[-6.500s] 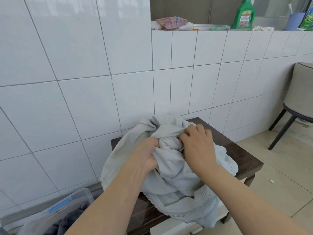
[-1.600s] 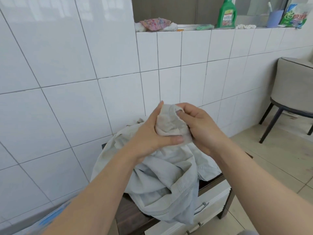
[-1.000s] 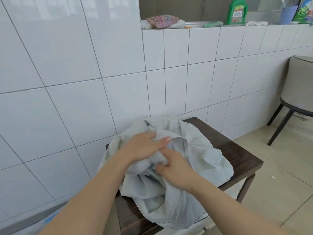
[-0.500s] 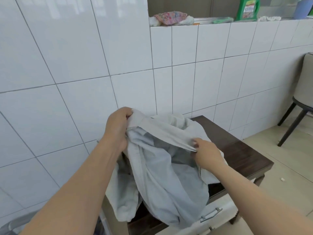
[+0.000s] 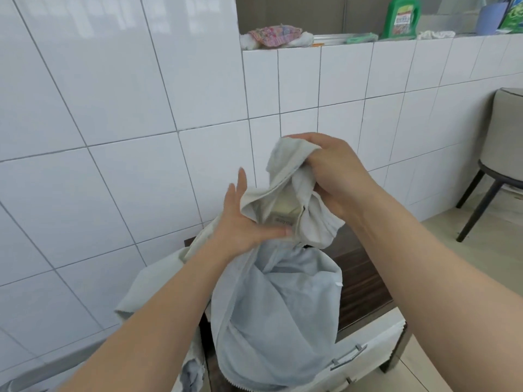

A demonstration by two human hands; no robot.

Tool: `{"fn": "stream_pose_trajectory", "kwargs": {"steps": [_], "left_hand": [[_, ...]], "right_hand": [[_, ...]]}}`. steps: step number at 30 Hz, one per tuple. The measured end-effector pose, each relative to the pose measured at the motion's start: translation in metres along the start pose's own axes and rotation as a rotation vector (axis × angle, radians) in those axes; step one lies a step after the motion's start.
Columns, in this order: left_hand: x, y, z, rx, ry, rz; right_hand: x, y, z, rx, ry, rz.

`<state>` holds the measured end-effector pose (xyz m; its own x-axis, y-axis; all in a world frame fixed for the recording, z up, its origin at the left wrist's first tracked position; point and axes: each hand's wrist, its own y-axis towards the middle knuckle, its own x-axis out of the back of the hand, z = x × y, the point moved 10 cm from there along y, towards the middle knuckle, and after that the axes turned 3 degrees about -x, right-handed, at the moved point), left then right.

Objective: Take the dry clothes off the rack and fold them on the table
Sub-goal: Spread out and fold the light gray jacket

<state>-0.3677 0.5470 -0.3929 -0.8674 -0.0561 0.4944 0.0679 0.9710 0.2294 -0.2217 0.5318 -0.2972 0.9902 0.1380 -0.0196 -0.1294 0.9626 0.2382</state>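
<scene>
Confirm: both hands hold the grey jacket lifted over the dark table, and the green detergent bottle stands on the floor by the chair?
Not quite. The head view shows the green detergent bottle on the tiled ledge, not the floor. Both the left hand and right hand hold the grey jacket over the dark table.

this is looking like a home laundry or washing corner. glossy white square wall tiles with thin grey grout lines [image 5: 119, 114] are covering the wall from top to bottom, and pale beige floor tiles [image 5: 441, 244] are running underneath. a tiled ledge [image 5: 396, 43] is carrying a green plastic detergent bottle with a printed label [image 5: 401, 17], a crumpled pink patterned cloth [image 5: 274, 33] and a light blue cup [image 5: 488, 17]. a small dark brown wooden table with a white drawer and metal handle [image 5: 365, 281] is standing against the wall, and a grey upholstered chair on thin black legs [image 5: 506, 142] is sitting at the right.
</scene>
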Motion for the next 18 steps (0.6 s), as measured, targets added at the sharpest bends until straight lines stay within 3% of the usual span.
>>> {"fn": "stream_pose_trajectory", "kwargs": {"steps": [2,4,7,8,9,10,11,13,14,15,18], "left_hand": [[0.018,0.007,-0.015,-0.009,-0.043,-0.153],[0.035,0.010,-0.011,0.129,-0.204,-0.261],[0.053,0.011,-0.025,0.176,-0.437,-0.252],[0.059,0.011,-0.034,0.168,-0.437,-0.226],[0.065,0.012,-0.042,0.163,-0.410,-0.195],[0.068,0.011,-0.049,0.162,-0.361,-0.155],[0.069,0.009,-0.055,0.165,-0.297,-0.104],[0.060,0.003,-0.058,0.196,-0.172,0.031],[0.053,-0.001,-0.057,0.224,-0.151,0.101],[0.047,-0.005,-0.055,0.252,-0.170,0.147],[0.047,-0.012,-0.047,0.320,-0.373,0.145]], "right_hand": [[-0.020,-0.008,0.023,0.116,-0.035,0.146],[-0.025,-0.016,0.034,0.255,-0.206,0.195],[0.001,-0.009,0.010,0.349,-1.054,-0.051],[0.020,-0.003,-0.005,0.281,-1.313,-0.166],[0.046,0.000,-0.016,0.147,-1.399,-0.285],[0.073,0.003,-0.028,-0.006,-1.342,-0.362],[0.097,0.006,-0.039,-0.138,-1.119,-0.420],[0.124,0.008,-0.052,-0.236,-0.449,-0.504],[0.129,0.011,-0.044,-0.147,-0.227,-0.556],[0.126,0.013,-0.025,0.007,-0.168,-0.569],[0.061,0.021,0.014,0.329,-0.256,-0.215]]}}
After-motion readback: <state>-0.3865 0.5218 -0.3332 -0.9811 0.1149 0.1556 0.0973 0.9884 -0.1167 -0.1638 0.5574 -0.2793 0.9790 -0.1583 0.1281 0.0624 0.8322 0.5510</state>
